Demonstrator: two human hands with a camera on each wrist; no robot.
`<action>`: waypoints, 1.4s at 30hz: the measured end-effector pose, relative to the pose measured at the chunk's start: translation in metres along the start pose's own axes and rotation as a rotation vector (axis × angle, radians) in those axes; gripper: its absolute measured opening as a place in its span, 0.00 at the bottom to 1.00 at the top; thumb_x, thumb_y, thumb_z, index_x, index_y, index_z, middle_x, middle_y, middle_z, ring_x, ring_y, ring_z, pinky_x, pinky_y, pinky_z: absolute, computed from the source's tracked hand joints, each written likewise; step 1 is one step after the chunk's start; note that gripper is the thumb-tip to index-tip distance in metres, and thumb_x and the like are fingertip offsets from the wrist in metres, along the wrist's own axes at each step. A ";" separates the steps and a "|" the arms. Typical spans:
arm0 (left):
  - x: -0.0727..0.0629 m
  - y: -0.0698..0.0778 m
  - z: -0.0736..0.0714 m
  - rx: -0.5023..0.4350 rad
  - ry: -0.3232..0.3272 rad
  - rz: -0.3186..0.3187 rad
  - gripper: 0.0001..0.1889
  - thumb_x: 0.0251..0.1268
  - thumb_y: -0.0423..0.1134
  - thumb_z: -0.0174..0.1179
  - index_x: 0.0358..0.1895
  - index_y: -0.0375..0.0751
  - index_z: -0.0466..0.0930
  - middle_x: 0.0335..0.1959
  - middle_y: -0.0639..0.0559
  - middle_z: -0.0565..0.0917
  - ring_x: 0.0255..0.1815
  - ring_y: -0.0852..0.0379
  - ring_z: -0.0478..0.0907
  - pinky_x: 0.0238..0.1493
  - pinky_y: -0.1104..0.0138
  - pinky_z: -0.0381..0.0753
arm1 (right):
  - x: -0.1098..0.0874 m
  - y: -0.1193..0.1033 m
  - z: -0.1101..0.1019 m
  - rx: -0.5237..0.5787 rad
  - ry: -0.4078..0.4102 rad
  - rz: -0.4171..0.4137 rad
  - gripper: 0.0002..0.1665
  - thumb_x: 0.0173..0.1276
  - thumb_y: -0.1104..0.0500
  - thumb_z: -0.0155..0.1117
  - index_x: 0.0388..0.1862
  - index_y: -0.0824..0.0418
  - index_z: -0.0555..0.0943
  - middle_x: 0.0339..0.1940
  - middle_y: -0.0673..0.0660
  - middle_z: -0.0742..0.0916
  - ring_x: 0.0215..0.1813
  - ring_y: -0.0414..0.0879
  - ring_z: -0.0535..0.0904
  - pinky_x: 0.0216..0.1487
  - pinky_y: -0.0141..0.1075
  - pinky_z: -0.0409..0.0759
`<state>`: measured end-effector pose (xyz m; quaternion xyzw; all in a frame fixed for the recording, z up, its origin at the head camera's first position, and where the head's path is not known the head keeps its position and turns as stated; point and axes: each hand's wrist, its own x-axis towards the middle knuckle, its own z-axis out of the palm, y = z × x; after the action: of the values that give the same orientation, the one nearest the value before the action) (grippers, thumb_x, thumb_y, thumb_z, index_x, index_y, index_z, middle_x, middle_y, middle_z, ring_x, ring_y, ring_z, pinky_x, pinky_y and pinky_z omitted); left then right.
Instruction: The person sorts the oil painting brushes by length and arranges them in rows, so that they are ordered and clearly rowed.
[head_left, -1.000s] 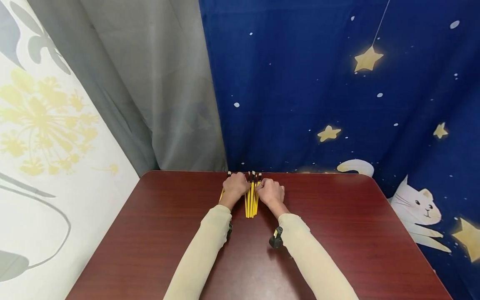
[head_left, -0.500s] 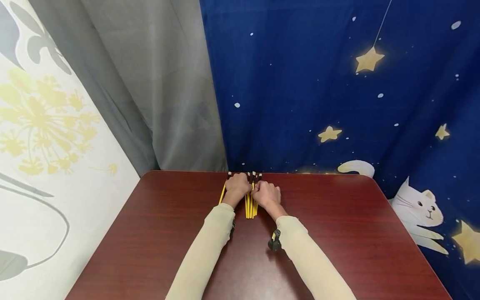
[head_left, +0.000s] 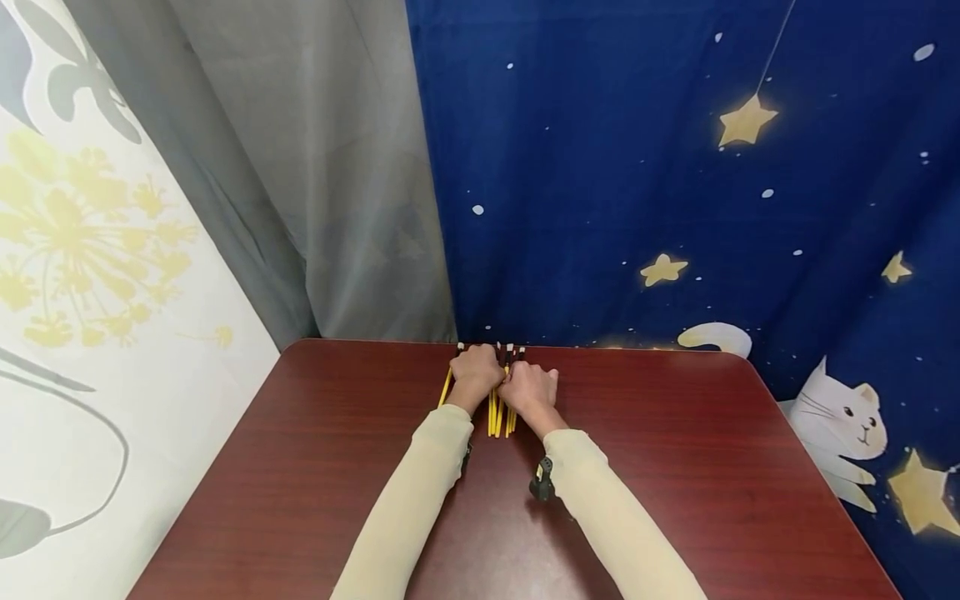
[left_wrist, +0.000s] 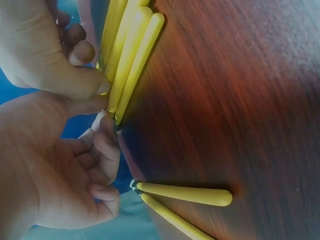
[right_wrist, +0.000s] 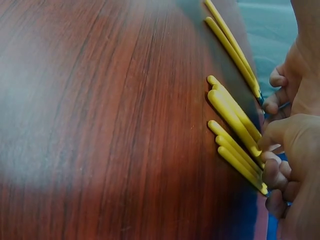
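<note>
the left hand (head_left: 476, 367) and the right hand (head_left: 528, 385) are side by side at the far edge of the bench (head_left: 337, 500). below them is a bunch of smooth, slim yellow sticks (right_wrist: 235, 123) with rounded lower ends, which lie flat and make a narrow fan. in the head view, dark necks and small white tips show at their upper ends. the fingers of both hands are bent and close to the upper ends of the bunch; the right thumb touches a handle, but i cannot tell if the fingers pinch it, because the upper ends are hidden. 2 separate sticks (left_wrist: 185, 193) lie beside the left hand, with their narrow ends near each other.

the bench has a reddish-brown, glossy surface with dark wood grain and rounded far corners. both sleeves (head_left: 408, 500) are of plain cream cloth. behind are a soft-folded grey curtain (head_left: 367, 167) and a blue curtain (head_left: 570, 167) with printed stars.
</note>
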<state>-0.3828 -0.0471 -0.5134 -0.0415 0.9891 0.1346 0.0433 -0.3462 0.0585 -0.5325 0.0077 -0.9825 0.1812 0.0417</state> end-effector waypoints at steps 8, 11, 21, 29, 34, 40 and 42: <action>0.003 -0.001 0.000 -0.006 -0.014 -0.014 0.12 0.68 0.49 0.66 0.38 0.44 0.89 0.45 0.42 0.91 0.44 0.41 0.88 0.56 0.43 0.83 | 0.000 -0.005 0.000 -0.065 0.006 0.026 0.18 0.64 0.47 0.70 0.21 0.55 0.80 0.27 0.57 0.88 0.33 0.55 0.83 0.54 0.54 0.72; 0.003 -0.001 0.001 -0.015 -0.011 -0.016 0.11 0.68 0.48 0.66 0.37 0.44 0.88 0.44 0.42 0.91 0.44 0.41 0.87 0.56 0.42 0.83 | 0.000 -0.006 0.000 -0.070 0.002 0.033 0.17 0.64 0.47 0.70 0.21 0.55 0.80 0.27 0.57 0.87 0.32 0.55 0.82 0.54 0.55 0.73; -0.003 0.002 0.001 0.048 0.044 0.003 0.11 0.68 0.47 0.66 0.41 0.44 0.90 0.43 0.42 0.91 0.40 0.42 0.88 0.52 0.43 0.84 | -0.006 -0.012 -0.003 -0.077 0.005 0.063 0.16 0.65 0.48 0.71 0.25 0.57 0.83 0.29 0.60 0.89 0.33 0.56 0.83 0.54 0.54 0.76; -0.008 0.009 -0.001 0.118 0.093 0.010 0.11 0.69 0.47 0.67 0.42 0.45 0.90 0.40 0.44 0.92 0.38 0.43 0.88 0.53 0.45 0.83 | -0.004 -0.011 -0.003 -0.070 0.011 0.093 0.14 0.66 0.49 0.71 0.31 0.59 0.87 0.38 0.62 0.92 0.39 0.58 0.87 0.59 0.57 0.77; -0.008 0.012 0.000 0.146 0.112 0.005 0.08 0.71 0.45 0.66 0.42 0.46 0.90 0.41 0.45 0.92 0.39 0.43 0.88 0.57 0.44 0.81 | -0.002 -0.007 -0.001 -0.019 0.006 0.110 0.15 0.66 0.48 0.71 0.31 0.59 0.87 0.37 0.62 0.92 0.39 0.59 0.86 0.57 0.57 0.80; -0.007 0.012 0.001 0.157 0.120 -0.011 0.08 0.73 0.45 0.65 0.43 0.47 0.91 0.41 0.45 0.92 0.39 0.44 0.87 0.56 0.45 0.81 | -0.001 -0.003 -0.001 0.031 -0.005 0.140 0.17 0.65 0.46 0.71 0.32 0.60 0.87 0.36 0.63 0.91 0.36 0.59 0.85 0.54 0.57 0.81; -0.007 0.013 0.001 0.156 0.120 -0.013 0.08 0.72 0.46 0.66 0.43 0.47 0.91 0.41 0.46 0.92 0.39 0.44 0.87 0.56 0.45 0.81 | -0.001 -0.003 -0.001 0.039 -0.005 0.145 0.17 0.64 0.46 0.71 0.33 0.61 0.88 0.36 0.64 0.91 0.36 0.59 0.85 0.54 0.57 0.82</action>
<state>-0.3766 -0.0338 -0.5101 -0.0523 0.9971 0.0542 -0.0123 -0.3446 0.0563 -0.5303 -0.0621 -0.9769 0.2029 0.0256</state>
